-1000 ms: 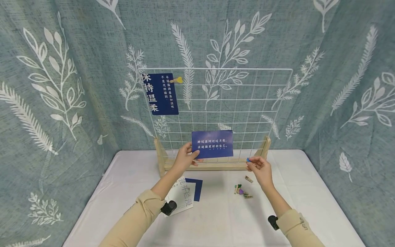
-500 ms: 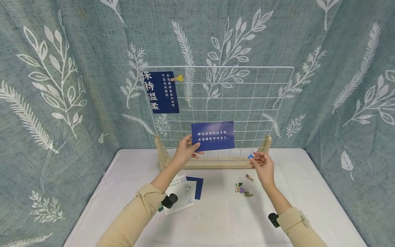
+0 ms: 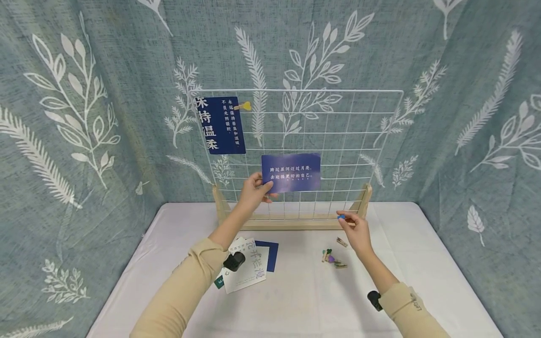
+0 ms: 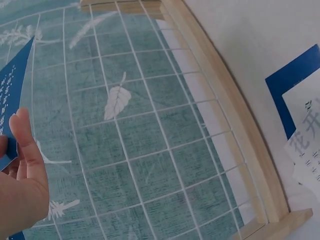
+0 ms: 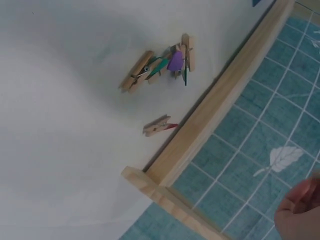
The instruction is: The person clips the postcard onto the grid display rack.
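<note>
My left hand pinches a blue card with white writing by its lower left corner, holding it in front of the white wire grid. In the left wrist view, the card shows only partly at the left edge. Between thumb and fingers, my right hand pinches a small clothespin with a blue end, mostly hidden by the fingers. It is near the grid's lower right. A larger dark blue card hangs at the grid's upper left, with a yellow-ended clothespin at its right edge.
Several clothespins with coloured ends lie on the white table, in front of the grid's wooden base. One lone clothespin lies closer to it. Overlapping white cards and a dark blue card lie at left, under the left forearm.
My left hand has raised the blue card up along the grid. The right hand, still pinching the blue-ended clothespin, has shifted only slightly.
</note>
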The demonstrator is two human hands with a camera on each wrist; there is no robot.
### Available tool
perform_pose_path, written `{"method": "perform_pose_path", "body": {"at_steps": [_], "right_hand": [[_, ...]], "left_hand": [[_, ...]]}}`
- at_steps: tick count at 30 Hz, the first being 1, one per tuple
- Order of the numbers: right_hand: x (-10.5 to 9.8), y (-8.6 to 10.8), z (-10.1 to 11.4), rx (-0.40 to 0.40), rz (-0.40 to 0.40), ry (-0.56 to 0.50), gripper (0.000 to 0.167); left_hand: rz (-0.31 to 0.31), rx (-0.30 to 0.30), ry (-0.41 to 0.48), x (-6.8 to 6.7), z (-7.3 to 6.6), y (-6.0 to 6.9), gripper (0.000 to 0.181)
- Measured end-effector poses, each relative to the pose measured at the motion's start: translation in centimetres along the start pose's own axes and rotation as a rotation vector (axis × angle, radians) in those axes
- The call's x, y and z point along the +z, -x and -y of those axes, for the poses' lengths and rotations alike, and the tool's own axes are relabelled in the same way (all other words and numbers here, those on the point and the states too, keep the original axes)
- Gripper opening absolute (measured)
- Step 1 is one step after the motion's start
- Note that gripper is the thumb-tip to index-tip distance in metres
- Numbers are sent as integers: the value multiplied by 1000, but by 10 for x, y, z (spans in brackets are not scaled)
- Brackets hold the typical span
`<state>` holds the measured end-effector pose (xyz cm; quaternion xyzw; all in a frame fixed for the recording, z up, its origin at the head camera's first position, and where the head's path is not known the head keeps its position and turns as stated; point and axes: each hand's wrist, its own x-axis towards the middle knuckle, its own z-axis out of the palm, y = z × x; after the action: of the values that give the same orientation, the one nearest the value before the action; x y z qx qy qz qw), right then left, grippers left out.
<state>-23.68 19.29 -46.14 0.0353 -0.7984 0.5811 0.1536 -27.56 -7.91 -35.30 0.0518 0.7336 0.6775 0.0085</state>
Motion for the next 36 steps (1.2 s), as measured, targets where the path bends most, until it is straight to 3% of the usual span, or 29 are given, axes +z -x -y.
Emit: {"method": "perform_pose_path", "body": {"at_steps": [10, 20, 25, 31, 36], "right_hand": [[0, 0, 1, 34, 9, -75, 21], [2, -2, 3, 17, 60, -164, 25], [2, -2, 5, 18, 61, -202, 23], [0, -3, 9, 12, 37, -116, 22], [-3, -5, 16, -8, 120, -105, 24]], "left_hand": [[-50, 12, 4, -2, -15, -13, 24], [-119, 137, 41, -6, -25, -30, 17], [-161, 143, 80, -4, -31, -36, 14], [-212, 130, 111, -1, -37, -41, 11], [-233, 160, 121, 0, -43, -45, 12]]}}
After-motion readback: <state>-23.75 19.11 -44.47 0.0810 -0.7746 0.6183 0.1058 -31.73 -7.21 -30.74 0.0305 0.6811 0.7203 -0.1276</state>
